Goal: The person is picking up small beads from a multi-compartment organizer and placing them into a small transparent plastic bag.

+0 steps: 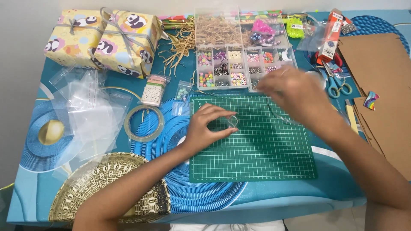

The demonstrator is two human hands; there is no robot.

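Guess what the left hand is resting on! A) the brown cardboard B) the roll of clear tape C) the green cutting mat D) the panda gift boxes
C: the left hand lies on the green cutting mat, fingertips pinching something small and clear, far from the other three.

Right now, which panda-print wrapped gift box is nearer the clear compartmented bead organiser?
The right-hand panda-print gift box, beside the bead organiser; the other gift box sits farther left.

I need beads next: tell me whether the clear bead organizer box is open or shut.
Open. The bead organizer box shows its compartments uncovered, and its clear lid is swung back behind them.
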